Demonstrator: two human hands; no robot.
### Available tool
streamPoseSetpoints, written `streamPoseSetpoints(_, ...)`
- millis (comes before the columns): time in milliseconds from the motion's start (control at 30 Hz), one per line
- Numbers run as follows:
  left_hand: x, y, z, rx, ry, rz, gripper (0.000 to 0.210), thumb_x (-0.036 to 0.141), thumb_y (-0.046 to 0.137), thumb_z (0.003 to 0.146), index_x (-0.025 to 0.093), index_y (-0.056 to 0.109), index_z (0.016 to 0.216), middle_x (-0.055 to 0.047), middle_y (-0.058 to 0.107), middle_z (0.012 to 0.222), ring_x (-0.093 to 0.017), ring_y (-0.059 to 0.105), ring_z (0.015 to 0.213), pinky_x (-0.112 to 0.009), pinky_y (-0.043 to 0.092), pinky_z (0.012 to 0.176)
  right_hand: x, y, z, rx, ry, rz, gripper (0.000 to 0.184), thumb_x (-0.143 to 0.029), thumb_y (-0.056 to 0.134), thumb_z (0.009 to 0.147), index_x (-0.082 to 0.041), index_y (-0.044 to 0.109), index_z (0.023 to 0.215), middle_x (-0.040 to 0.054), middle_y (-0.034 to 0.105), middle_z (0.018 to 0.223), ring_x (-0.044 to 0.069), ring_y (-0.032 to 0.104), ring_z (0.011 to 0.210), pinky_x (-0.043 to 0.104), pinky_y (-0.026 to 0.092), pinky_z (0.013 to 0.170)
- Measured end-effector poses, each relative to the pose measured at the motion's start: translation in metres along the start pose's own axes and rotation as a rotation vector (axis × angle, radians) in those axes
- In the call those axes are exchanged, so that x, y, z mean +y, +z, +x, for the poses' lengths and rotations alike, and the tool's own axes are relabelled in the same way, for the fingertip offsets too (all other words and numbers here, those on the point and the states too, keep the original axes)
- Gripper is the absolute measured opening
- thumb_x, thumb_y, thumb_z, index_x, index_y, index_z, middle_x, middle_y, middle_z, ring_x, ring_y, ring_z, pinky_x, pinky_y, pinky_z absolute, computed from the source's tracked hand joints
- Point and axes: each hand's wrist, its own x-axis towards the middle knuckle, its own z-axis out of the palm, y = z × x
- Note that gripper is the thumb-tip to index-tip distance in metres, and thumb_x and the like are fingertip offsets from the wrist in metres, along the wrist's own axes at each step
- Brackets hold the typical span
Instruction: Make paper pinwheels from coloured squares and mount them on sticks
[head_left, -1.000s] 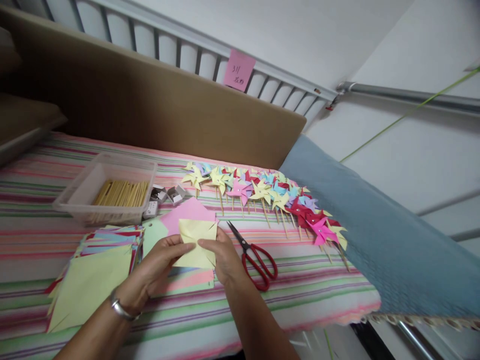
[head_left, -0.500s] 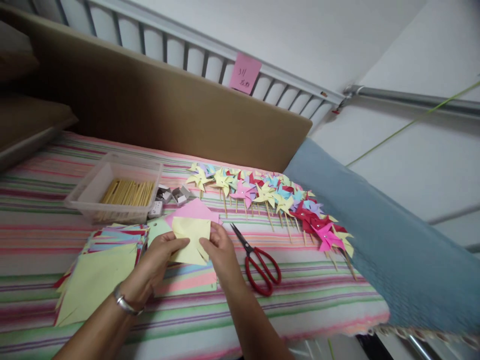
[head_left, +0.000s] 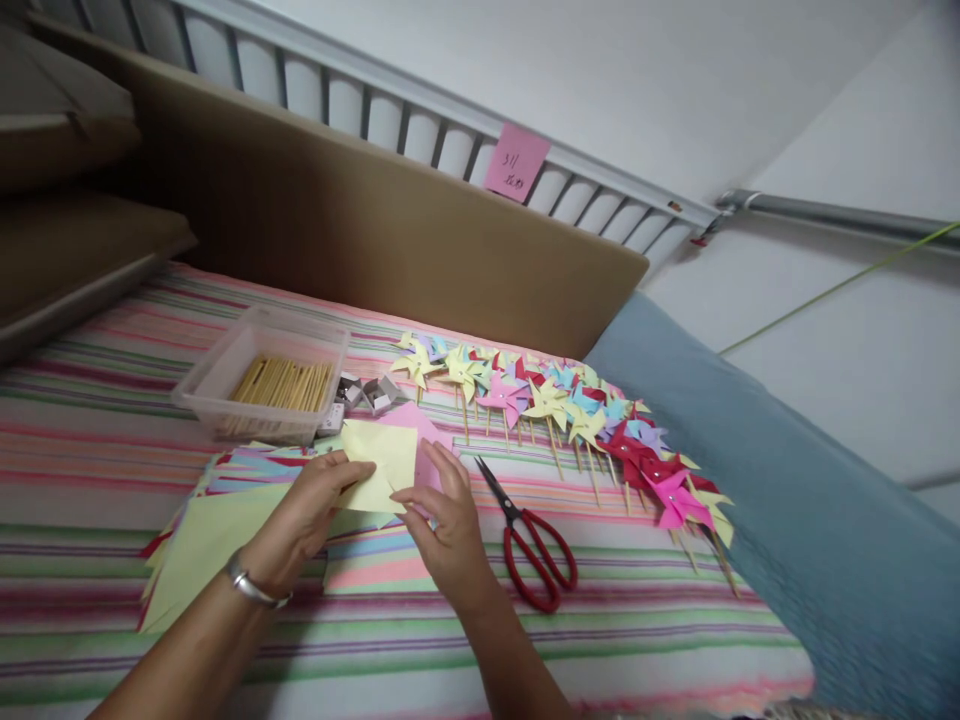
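Observation:
My left hand (head_left: 309, 512) pinches a pale yellow paper square (head_left: 381, 448) by its left side, thumb on top. At the paper's lower right corner, the thumb and index finger of my right hand (head_left: 451, 530) pinch the corner; its other fingers are spread apart. Slits run in from the paper's corners. Beneath the hands lie a pink sheet (head_left: 437, 430) and a fan of coloured sheets (head_left: 375, 560). To the left of them rests a stack of coloured paper squares (head_left: 217, 540), a yellow one on top. Red-handled scissors (head_left: 525, 535) lie partly open, right of my right hand.
A clear plastic box (head_left: 259, 330) of thin wooden sticks (head_left: 285, 384) stands behind the stack, beside small open cartons (head_left: 380, 393). Many finished paper pinwheels (head_left: 551, 400) on sticks spread rightward over the striped cloth (head_left: 637, 640). A brown board (head_left: 375, 240) stands along the back.
My right hand has shifted from the paper's right side to its lower right corner, its fingers lifting apart. The left hand keeps its hold. The view has swung slightly left.

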Motion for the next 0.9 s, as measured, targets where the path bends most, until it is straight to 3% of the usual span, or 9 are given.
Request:
streamPoseSetpoints(133,-0.003,0.004,-0.001,-0.102,-0.036,-0.01,0.021,0.026,0.071,0.058,0.013,0.067,0.074,-0.003,0.067,0.065,-0.016,0.059,0.059,-0.026,0.042,0.059,0.0,0.0,0.002,-0.014,0.089,0.057,0.013,-0.015,0.062,0.077,-0.024,0.071,0.08,0.0042,0.041,0.14,0.024,0.028,0.132,0.042,0.025,0.108)
streamPoseSetpoints(400,-0.016,0.014,-0.003,-0.063,-0.088,0.082,0.023,0.027,0.074,0.055,0.012,0.068,0.071,-0.001,0.066,0.059,-0.012,0.054,0.051,-0.023,0.037,0.052,0.001,0.001,0.004,0.004,0.319,0.109,0.005,-0.016,0.067,0.071,-0.021,0.069,0.071,0.0077,0.043,0.139,0.023,0.025,0.134,0.042,0.023,0.108)
streamPoseSetpoints(900,-0.015,0.02,-0.006,-0.086,-0.138,0.135,0.028,0.03,0.075,0.052,0.011,0.067,0.072,-0.002,0.065,0.057,-0.014,0.054,0.049,-0.024,0.037,0.051,-0.002,0.002,0.004,-0.013,0.377,0.038,0.004,-0.017,0.065,0.071,-0.02,0.066,0.068,0.0096,0.047,0.136,0.025,0.029,0.132,0.045,0.024,0.106)
